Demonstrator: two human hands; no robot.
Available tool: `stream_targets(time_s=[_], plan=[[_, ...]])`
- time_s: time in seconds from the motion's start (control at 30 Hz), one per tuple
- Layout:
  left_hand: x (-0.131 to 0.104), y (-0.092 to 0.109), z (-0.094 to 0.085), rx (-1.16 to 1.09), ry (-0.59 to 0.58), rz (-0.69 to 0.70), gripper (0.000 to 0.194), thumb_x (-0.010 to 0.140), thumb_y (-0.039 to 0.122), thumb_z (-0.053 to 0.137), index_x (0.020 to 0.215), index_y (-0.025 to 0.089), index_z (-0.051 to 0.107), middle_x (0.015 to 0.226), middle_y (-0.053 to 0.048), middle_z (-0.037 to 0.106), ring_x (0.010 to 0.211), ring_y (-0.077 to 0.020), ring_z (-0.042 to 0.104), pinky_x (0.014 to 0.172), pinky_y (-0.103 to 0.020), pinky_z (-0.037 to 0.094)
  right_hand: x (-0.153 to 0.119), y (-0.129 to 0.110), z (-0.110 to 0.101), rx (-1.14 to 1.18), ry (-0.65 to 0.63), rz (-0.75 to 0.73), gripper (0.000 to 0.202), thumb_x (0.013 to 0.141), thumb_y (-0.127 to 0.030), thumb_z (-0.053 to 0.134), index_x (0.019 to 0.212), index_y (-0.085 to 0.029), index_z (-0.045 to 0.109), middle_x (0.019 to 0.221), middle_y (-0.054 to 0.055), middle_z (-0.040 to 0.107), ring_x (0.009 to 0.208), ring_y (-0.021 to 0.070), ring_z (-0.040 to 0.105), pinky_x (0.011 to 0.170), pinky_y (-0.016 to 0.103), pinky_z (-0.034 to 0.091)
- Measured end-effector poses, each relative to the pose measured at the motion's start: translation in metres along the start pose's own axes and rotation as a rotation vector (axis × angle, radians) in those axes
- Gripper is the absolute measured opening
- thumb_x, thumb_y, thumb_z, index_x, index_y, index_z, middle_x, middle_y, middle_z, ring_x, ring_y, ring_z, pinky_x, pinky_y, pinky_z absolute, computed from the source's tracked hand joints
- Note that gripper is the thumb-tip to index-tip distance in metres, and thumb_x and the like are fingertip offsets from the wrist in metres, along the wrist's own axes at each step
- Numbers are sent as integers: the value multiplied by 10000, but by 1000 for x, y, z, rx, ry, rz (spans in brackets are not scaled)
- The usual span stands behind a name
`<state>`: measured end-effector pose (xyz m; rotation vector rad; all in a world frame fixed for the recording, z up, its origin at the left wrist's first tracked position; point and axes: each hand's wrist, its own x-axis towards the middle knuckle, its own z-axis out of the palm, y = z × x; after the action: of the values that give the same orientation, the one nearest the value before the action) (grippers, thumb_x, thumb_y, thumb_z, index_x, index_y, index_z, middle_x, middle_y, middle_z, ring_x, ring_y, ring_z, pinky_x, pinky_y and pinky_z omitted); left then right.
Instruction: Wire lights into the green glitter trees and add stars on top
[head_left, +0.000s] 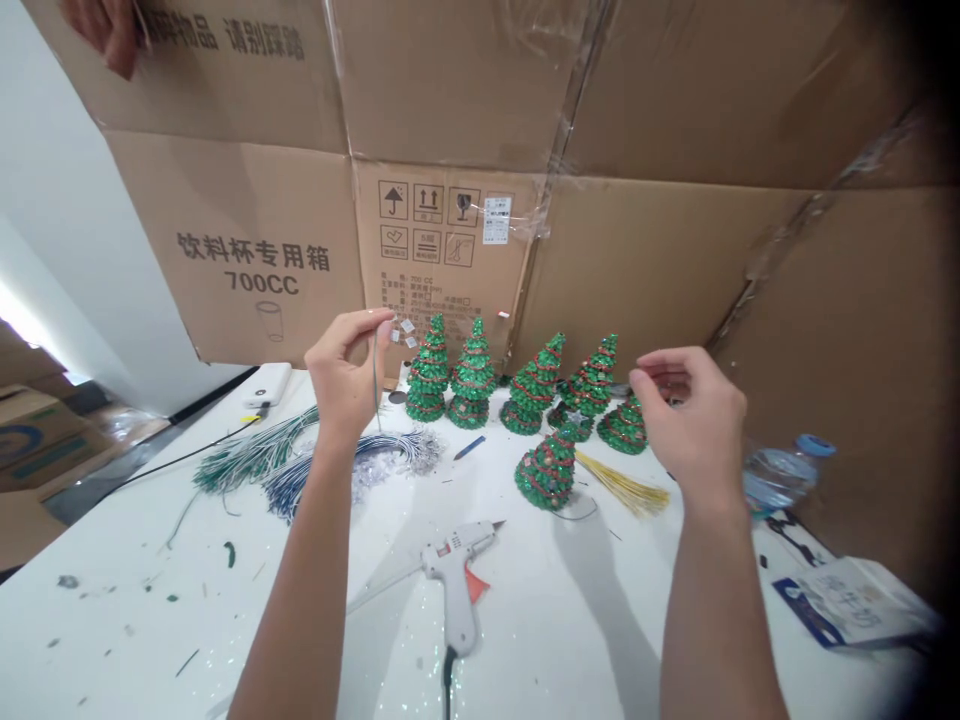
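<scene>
My left hand (345, 365) is raised over the back left of the table, thumb and forefinger pinching a thin green wire (376, 385) that hangs down. Level with it on the right, my right hand (694, 415) has its thumb and fingertips pressed together; whether anything is between them I cannot make out. Between the hands stand several glittery green Christmas trees (472, 375) with red garlands. Nearer to me sits another small tree (546, 475), a thin wire lying at its base. A white hot glue gun (454, 590) with an orange trigger lies in front, nozzle pointing away to the right.
Bundles of green wires (251, 455), blue wires (292, 485) and yellow wires (626, 485) lie on the white table (300, 640). A water bottle (780, 475) and a carton (855, 605) are at right. Cardboard (637, 260) walls the back. Another person's hand (109, 30) shows top left.
</scene>
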<state>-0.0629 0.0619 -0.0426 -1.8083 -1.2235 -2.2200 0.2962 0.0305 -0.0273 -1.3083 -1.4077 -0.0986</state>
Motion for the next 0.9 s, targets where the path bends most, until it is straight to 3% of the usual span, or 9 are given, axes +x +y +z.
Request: stream_targets(time_s=[0.07, 0.23, 0.33, 0.43, 0.53, 0.67, 0.8, 0.9], plan=[[-1, 20, 6, -74, -42, 21, 170, 1011, 307, 738, 1082, 182, 828, 1090, -70, 837, 1036, -184, 795, 983, -319, 642, -7, -23, 9, 92, -40, -97, 87, 900, -269, 735, 976, -248, 699, 899, 42, 749, 789, 231, 702, 722, 381, 547], [-8, 59, 17, -316, -183, -33, 147, 1033, 280, 734, 1109, 184, 814, 1090, -71, 851, 992, -176, 825, 964, -308, 666, -34, -63, 41, 290, -512, -259, 105, 975, -249, 738, 1062, -260, 681, 1051, 38, 737, 885, 207, 714, 820, 395, 566], [-11, 73, 18, -496, -256, -139, 133, 1020, 293, 764, 1091, 190, 810, 1073, -68, 857, 970, -174, 833, 936, -288, 677, -49, -75, 61, 437, -702, -208, 294, 972, -236, 751, 1220, -279, 599, 1203, 43, 707, 915, 191, 720, 860, 406, 586], [-13, 80, 19, -584, -320, -216, 149, 1029, 326, 760, 1103, 205, 804, 1093, -64, 856, 984, -182, 836, 940, -291, 681, -61, -80, 77, 543, -836, -80, 526, 957, -301, 793, 1384, -328, 487, 1388, 71, 650, 964, 200, 730, 762, 376, 590], [-14, 81, 20, -666, -342, -265, 146, 1048, 329, 737, 1114, 215, 801, 1116, -59, 852, 1019, -184, 831, 961, -290, 674, -66, -80, 86, 685, -946, 1, 517, 980, -374, 782, 1402, -348, 484, 1415, 76, 646, 944, 189, 724, 761, 374, 591], [-13, 80, 20, -825, -368, -332, 131, 1058, 298, 720, 1124, 210, 792, 1127, -60, 850, 1039, -181, 825, 993, -298, 663, -70, -80, 95, 910, -939, 137, 428, 985, -405, 788, 1298, -329, 507, 1306, 44, 692, 816, 145, 709, 745, 353, 583], [-10, 81, 17, -938, -400, -394, 126, 1072, 270, 690, 1113, 207, 791, 1122, -51, 851, 1047, -164, 819, 1006, -280, 655, -70, -86, 99, 1108, -829, 206, 321, 991, -354, 786, 1066, -286, 482, 1135, 5, 756, 719, 124, 705, 671, 306, 541], [-8, 82, 13, -996, -426, -420, 114, 1059, 283, 711, 1114, 233, 797, 1112, -23, 854, 1024, -147, 820, 969, -250, 659, -67, -92, 94, 1228, -736, 263, 320, 971, -291, 808, 1011, -272, 491, 979, -10, 800, 648, 117, 684, 619, 272, 511]])
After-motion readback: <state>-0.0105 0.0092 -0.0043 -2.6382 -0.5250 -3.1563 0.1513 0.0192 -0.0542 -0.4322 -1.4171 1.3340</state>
